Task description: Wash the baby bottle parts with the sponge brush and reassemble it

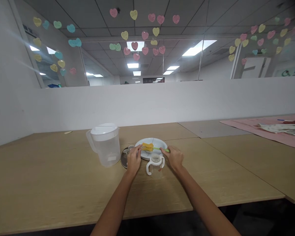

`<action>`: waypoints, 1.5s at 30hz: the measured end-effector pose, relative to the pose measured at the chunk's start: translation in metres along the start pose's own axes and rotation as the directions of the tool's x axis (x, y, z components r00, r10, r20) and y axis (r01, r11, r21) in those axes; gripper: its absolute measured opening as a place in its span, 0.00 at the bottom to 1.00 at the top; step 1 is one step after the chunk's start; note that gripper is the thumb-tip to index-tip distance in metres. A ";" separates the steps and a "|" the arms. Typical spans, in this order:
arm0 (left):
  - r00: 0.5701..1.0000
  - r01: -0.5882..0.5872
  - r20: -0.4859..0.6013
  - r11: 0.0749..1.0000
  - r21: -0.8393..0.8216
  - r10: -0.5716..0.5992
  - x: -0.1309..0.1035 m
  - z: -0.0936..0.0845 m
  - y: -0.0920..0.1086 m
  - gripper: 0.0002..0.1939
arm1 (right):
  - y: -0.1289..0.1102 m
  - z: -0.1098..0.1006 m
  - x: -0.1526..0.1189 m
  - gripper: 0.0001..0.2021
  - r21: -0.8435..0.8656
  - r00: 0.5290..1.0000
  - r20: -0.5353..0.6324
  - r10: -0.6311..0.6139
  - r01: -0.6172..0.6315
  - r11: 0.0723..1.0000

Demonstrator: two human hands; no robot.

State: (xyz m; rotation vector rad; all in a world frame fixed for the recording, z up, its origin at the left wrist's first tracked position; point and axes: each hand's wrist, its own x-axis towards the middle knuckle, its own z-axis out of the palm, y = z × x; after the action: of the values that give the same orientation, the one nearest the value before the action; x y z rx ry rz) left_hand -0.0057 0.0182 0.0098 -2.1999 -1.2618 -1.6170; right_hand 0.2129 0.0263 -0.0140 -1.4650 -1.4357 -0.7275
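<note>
A bottle brush with a yellow sponge head [147, 147] and a thin green handle is held level above a white bowl [163, 144]. My right hand [175, 156] is closed around the green handle. At the sponge's left end, the fingertips of my left hand [134, 158] are pinched together against it; whether they hold something small there as well is hard to see. Just in front of the bowl stands a clear baby bottle [155, 167] with two white side handles and an open top. Partly behind my left hand lies a dark round tray [123, 159] with small clear parts on it.
A translucent plastic pitcher [107, 146] with a white lid stands left of the tray. Farther left, a small pale flat piece [68, 132] lies near the wall. At the far right, a pink cloth [250, 126] carries a patterned fabric [285, 127]. The wooden table [64, 183] meets a white wall.
</note>
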 end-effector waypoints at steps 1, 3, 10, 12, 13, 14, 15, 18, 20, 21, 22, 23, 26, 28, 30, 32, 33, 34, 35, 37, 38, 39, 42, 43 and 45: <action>1.000 0.001 0.006 1.000 -0.002 -0.001 0.000 0.000 0.000 0.14 | 0.000 0.000 0.000 0.31 0.001 1.000 0.006 -0.001 0.001 1.000; 1.000 0.003 0.017 1.000 -0.007 -0.002 0.000 -0.001 0.000 0.14 | 0.000 -0.001 0.000 0.31 0.002 1.000 0.013 0.002 -0.002 1.000; 0.999 0.014 0.041 0.999 -0.037 -0.013 0.000 -0.001 0.000 0.14 | -0.002 -0.002 -0.001 0.30 0.021 1.000 0.007 -0.023 0.023 1.000; 0.998 0.021 0.053 0.999 -0.042 -0.019 0.000 0.000 -0.001 0.14 | -0.002 -0.002 -0.001 0.30 0.020 1.000 0.005 -0.025 0.024 0.999; 0.998 0.025 0.060 0.999 -0.046 -0.022 0.000 0.000 -0.001 0.14 | -0.002 -0.002 -0.001 0.30 0.019 1.000 0.003 -0.022 0.021 1.000; 0.997 0.029 0.066 0.998 -0.049 -0.026 0.000 0.000 -0.001 0.14 | -0.002 -0.002 -0.001 0.30 0.018 1.000 0.000 -0.021 0.021 1.000; 0.997 0.032 0.072 0.998 -0.052 -0.028 0.000 0.000 -0.001 0.14 | -0.002 -0.002 -0.001 0.30 0.018 1.000 -0.002 -0.024 0.024 1.000; 0.996 0.036 0.084 0.998 -0.057 -0.031 0.000 -0.001 0.000 0.14 | -0.002 -0.003 0.000 0.30 0.018 0.999 -0.003 -0.038 0.038 0.999; 0.996 0.029 0.088 0.998 -0.062 -0.023 0.000 -0.001 0.001 0.14 | -0.002 -0.003 0.000 0.30 0.013 0.999 -0.002 -0.040 0.040 0.999; 0.996 0.024 0.089 0.998 -0.065 -0.018 0.000 -0.001 0.001 0.14 | -0.002 -0.004 0.000 0.31 0.009 0.999 -0.002 -0.037 0.037 0.999; 0.996 0.019 0.088 0.998 -0.067 -0.013 0.000 -0.001 0.001 0.14 | -0.002 -0.003 0.000 0.31 0.004 0.999 -0.001 -0.035 0.035 0.999; 0.996 0.015 0.089 0.998 -0.068 -0.009 0.000 -0.001 0.001 0.14 | -0.001 -0.003 0.000 0.31 0.000 0.999 -0.001 -0.036 0.036 0.999; 0.995 0.009 0.097 0.998 -0.068 -0.002 0.000 0.000 0.001 0.14 | -0.002 -0.003 -0.001 0.31 -0.003 0.999 -0.001 -0.040 0.040 0.999; 0.995 0.006 0.098 0.998 -0.066 0.000 0.000 0.000 0.001 0.14 | -0.002 -0.003 -0.001 0.31 -0.001 0.999 0.002 -0.042 0.042 0.999; 0.996 0.002 0.092 0.998 -0.062 0.004 0.000 0.000 0.002 0.14 | -0.002 -0.003 -0.001 0.31 -0.001 0.999 0.005 -0.045 0.045 0.999; 0.996 -0.006 0.088 0.998 -0.061 0.011 0.000 0.000 0.002 0.13 | -0.003 -0.004 -0.001 0.31 -0.004 0.999 0.003 -0.052 0.052 0.999; 0.996 -0.009 0.087 0.998 -0.063 0.014 0.000 0.001 0.002 0.13 | -0.003 -0.004 -0.001 0.31 -0.006 0.998 0.000 -0.057 0.057 0.998; 0.996 -0.011 0.088 0.998 -0.067 0.016 0.000 0.001 0.001 0.13 | -0.002 -0.004 -0.001 0.31 -0.007 0.998 -0.006 -0.063 0.063 0.998; 0.996 -0.012 0.091 0.997 -0.074 0.018 0.000 0.001 0.001 0.13 | -0.002 -0.004 -0.001 0.31 -0.007 0.997 -0.013 -0.070 0.070 0.998; 0.995 -0.013 0.101 0.996 -0.085 0.021 0.000 0.001 0.001 0.13 | -0.002 -0.003 -0.001 0.31 -0.008 0.996 -0.029 -0.081 0.081 0.997; 0.994 -0.014 0.108 0.996 -0.088 0.023 0.000 0.001 0.001 0.13 | -0.002 -0.003 -0.002 0.31 -0.010 0.996 -0.034 -0.083 0.083 0.996; 0.993 -0.014 0.115 0.996 -0.089 0.024 0.001 0.001 0.002 0.13 | -0.001 -0.002 -0.002 0.31 -0.011 0.996 -0.033 -0.084 0.084 0.996; 0.992 -0.003 0.129 0.996 -0.089 0.014 0.001 0.000 0.003 0.13 | -0.001 -0.002 -0.002 0.31 -0.009 0.996 -0.012 -0.085 0.085 0.996; 0.991 0.003 0.134 0.996 -0.091 0.009 0.001 0.000 0.004 0.13 | -0.001 -0.002 -0.003 0.30 -0.009 0.996 -0.006 -0.086 0.086 0.996; 0.989 0.012 0.146 0.995 -0.098 0.003 0.001 0.000 0.004 0.13 | -0.002 -0.002 -0.003 0.30 -0.012 0.996 -0.007 -0.085 0.085 0.996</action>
State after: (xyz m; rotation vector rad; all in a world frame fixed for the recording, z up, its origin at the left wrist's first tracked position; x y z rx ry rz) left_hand -0.0029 0.0162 0.0118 -2.4164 -1.2483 -1.5775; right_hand 0.2114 0.0233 -0.0152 -1.4156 -1.4978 -0.7935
